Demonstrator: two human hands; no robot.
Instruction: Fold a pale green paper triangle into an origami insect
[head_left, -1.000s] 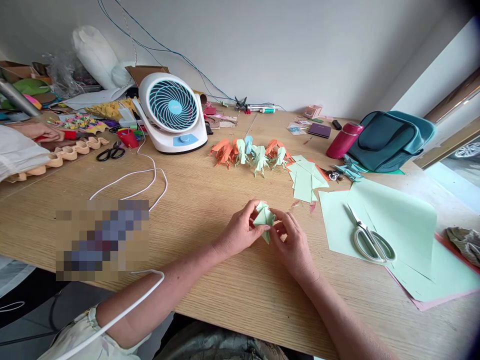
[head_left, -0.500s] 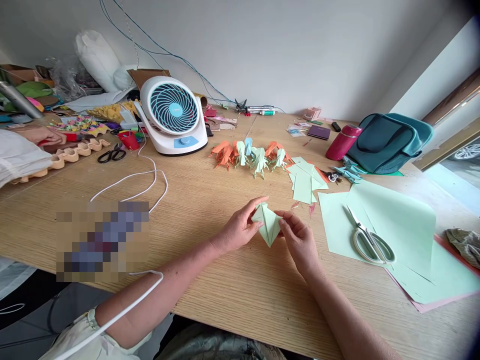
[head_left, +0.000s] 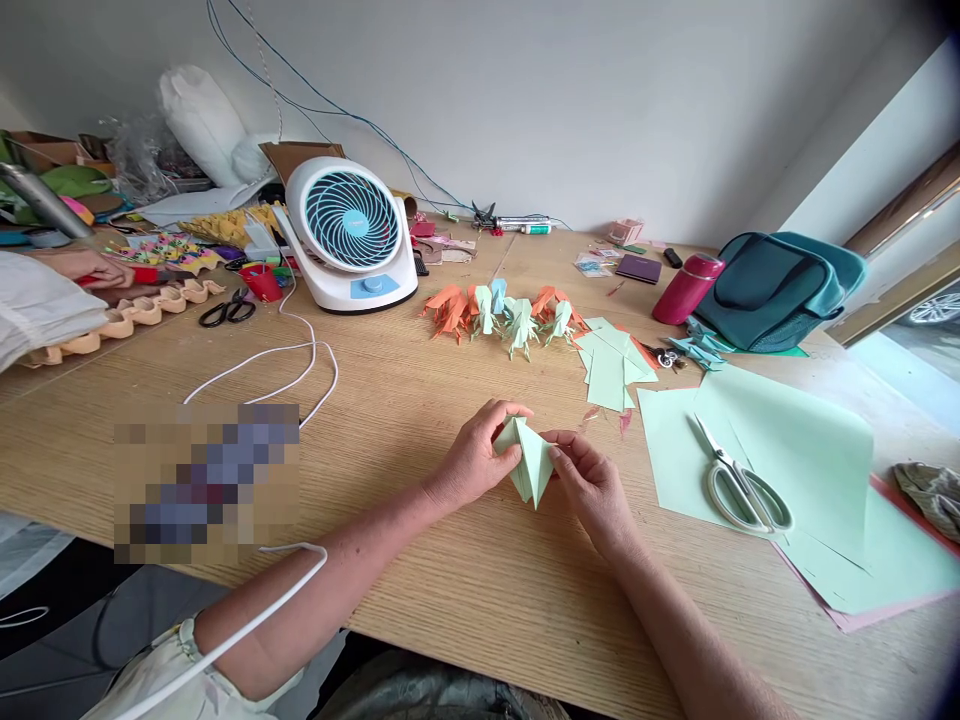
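A pale green folded paper (head_left: 531, 462) with several creased, pointed layers is held just above the wooden table (head_left: 420, 600). My left hand (head_left: 480, 452) pinches its left side, thumb in front and fingers behind. On its right edge, my right hand (head_left: 589, 480) grips a flap between thumb and fingers. Beyond my hands stand several folded paper figures, including an orange one (head_left: 450, 310) and a pale green one (head_left: 520, 325). Cut pale green paper pieces (head_left: 609, 368) lie overlapped behind my right hand.
White-handled scissors (head_left: 742, 490) rest on large green sheets (head_left: 810, 440) at right. Behind them are a pink bottle (head_left: 688, 288) and a teal bag (head_left: 780, 290). A white fan (head_left: 356, 235) stands at back left, its cable (head_left: 326, 370) on the table. Another person's hand (head_left: 97, 268) works at far left.
The folded paper has turned, and its right flap now stands out with the lower tip pointing down. Both hands keep their hold, the right one shifting slightly left and lower.
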